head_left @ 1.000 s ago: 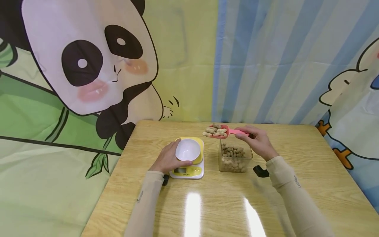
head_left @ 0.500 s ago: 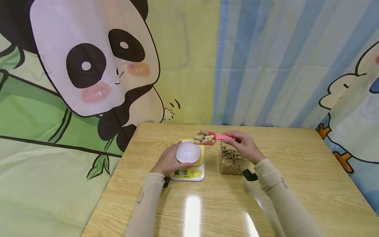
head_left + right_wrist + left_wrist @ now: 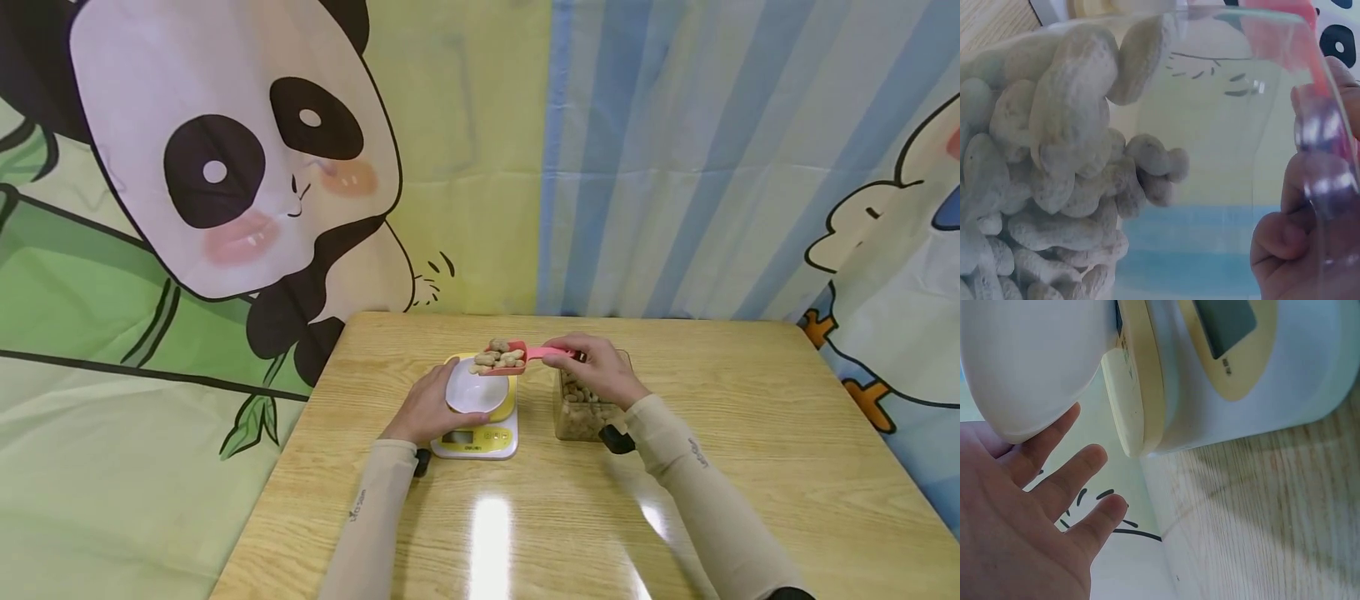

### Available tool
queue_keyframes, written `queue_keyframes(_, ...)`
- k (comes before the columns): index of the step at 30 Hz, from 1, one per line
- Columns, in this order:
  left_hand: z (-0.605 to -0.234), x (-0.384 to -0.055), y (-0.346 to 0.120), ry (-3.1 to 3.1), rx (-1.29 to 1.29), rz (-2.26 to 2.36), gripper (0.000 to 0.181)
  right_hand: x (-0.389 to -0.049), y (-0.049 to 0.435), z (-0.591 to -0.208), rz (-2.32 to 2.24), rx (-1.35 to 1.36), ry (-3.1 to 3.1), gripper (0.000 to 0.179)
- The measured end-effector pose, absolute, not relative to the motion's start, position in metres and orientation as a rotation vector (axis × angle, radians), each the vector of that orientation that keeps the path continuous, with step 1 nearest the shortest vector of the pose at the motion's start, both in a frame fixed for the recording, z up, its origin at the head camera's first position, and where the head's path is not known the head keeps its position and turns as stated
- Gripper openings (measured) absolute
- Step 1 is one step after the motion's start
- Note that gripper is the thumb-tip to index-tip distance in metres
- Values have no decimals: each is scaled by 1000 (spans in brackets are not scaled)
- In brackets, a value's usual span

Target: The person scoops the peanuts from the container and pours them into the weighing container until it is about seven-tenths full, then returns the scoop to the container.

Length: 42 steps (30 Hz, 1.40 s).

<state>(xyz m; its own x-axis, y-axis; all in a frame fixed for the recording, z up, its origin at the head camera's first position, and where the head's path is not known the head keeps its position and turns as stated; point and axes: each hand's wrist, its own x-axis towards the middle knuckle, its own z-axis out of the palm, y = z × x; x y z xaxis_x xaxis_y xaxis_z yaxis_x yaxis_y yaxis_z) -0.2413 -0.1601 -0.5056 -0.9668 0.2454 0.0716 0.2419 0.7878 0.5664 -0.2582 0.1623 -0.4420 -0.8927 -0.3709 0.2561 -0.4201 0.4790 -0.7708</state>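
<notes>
My left hand [image 3: 429, 407] holds a white bowl [image 3: 471, 400] by its sides, thumb at the near side. The bowl sits over a yellow and white kitchen scale [image 3: 491, 447]. In the left wrist view the index finger touches the bowl [image 3: 1029, 362] while other fingers spread below it. A pink scoop [image 3: 536, 353] heaped with peanuts [image 3: 495, 358] is pinched by its handle in my right hand [image 3: 600, 373]. The scoop's mouth overlaps the bowl's far right rim. Below that hand stands a clear container [image 3: 567, 427] of peanuts; its wall [image 3: 1210, 156] fronts the right wrist view.
A wooden table [image 3: 750, 433] carries everything, with glare patches near its front. Behind its far edge hangs a curtain [image 3: 480, 167] printed with a panda and stripes. Black wrist mounts [image 3: 617, 439] stick out beside the sleeves.
My right hand has moved left and slightly down with the loaded scoop, from over the container's left side to over the bowl. My left hand stays on the bowl.
</notes>
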Motion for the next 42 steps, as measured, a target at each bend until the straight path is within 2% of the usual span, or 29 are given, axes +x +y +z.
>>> queue_keyframes(16, -502, -237, -158, 2960, 380, 916, 124, -264, 147, -445, 1233, 845, -2739, 28)
queue_keyframes(29, -504, -236, -160, 2956, 378, 950, 123, -265, 136, -425, 1002, 970, -2782, 22)
queue_keyframes(42, -504, -235, -159, 2940, 372, 976, 120, -263, 134, -414, 1013, 1041, -2721, 18)
